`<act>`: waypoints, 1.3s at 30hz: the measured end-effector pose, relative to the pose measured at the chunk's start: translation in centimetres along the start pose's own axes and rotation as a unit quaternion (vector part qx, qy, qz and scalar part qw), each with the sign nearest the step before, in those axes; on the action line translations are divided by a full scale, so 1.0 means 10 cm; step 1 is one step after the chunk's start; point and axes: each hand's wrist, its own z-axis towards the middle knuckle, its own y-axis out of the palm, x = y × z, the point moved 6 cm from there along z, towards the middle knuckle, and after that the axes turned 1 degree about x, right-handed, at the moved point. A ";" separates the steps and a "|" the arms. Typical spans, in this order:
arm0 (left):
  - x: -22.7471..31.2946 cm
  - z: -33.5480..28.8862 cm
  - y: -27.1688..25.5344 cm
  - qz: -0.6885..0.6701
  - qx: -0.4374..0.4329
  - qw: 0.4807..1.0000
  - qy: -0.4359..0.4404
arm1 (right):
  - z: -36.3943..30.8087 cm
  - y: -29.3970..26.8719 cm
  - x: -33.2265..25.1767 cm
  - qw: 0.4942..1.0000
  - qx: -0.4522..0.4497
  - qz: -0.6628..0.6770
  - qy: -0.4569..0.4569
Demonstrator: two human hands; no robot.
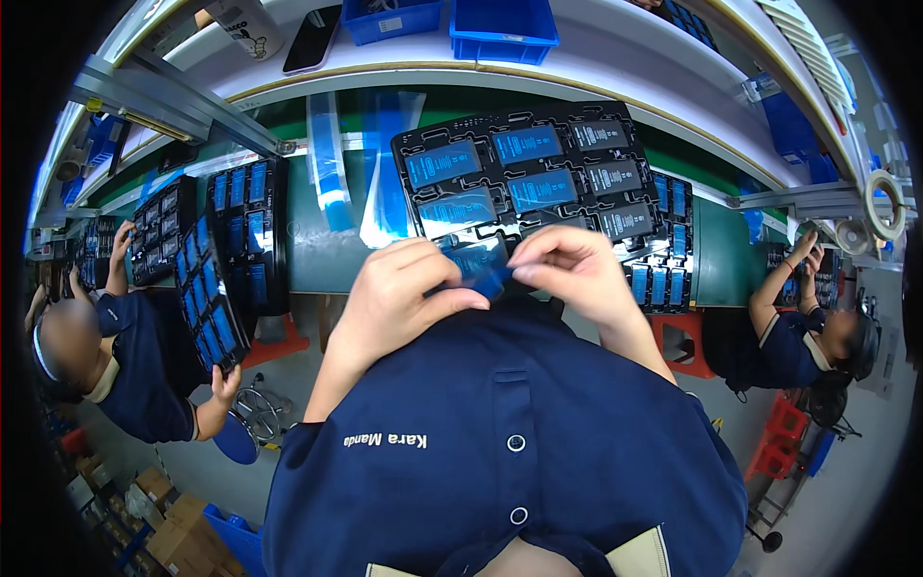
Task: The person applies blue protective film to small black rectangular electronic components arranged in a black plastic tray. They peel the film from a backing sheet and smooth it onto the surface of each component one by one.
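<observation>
A black tray (468, 127) lies in front of me on the bench, with flat batteries in its pockets. Those on the left and in the middle, such as one battery (527, 144), are largely blue on top. The right column holds grey-topped ones, like the grey battery (615, 178). At the tray's near edge my left hand (409, 288) grips a blue-topped flat battery (484, 258) between thumb and fingers. My right hand (577, 274) is closed in a pinch at that battery's right side, on blue film (497, 285). Fingers partly cover the battery.
Strips of clear and blue film (386, 173) lie left of the tray. Stacked trays (252, 173) stand farther left; more trays (673, 240) are at right. Blue bins (505, 34) and a phone (313, 40) sit on the shelf. One person (144, 365) at left holds a tray; another (798, 327) works at right.
</observation>
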 end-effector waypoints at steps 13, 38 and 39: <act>-0.32 -0.21 -0.32 0.088 0.106 0.987 -0.088 | -0.13 -1.01 0.18 0.981 0.173 -0.083 0.009; -0.35 -0.18 -0.15 0.082 0.068 0.992 -0.063 | -0.10 -0.98 0.29 0.976 0.179 -0.104 0.068; -0.34 -0.18 -0.16 0.082 0.069 0.992 -0.064 | -0.10 -0.98 0.28 0.976 0.180 -0.102 0.067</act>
